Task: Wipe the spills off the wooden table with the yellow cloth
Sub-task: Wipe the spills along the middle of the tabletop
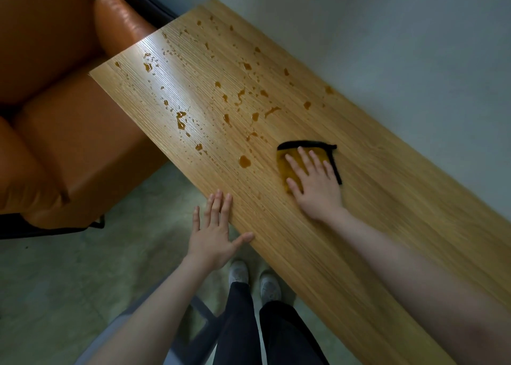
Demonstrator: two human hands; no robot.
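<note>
A long wooden table (373,198) runs from upper left to lower right. Amber spills (244,161) dot its far half, from big puddles to fine droplets. The yellow cloth (287,168), edged in black, lies flat on the table just right of the nearest puddle. My right hand (315,182) presses down on the cloth with fingers spread. My left hand (214,234) rests open at the table's near edge, fingertips on the wood and the thumb against the rim.
An orange leather sofa (63,132) stands against the table's left end. A pale wall (387,46) runs along the far side. Below me are a greenish floor (83,281), my legs in dark trousers and white shoes (255,279).
</note>
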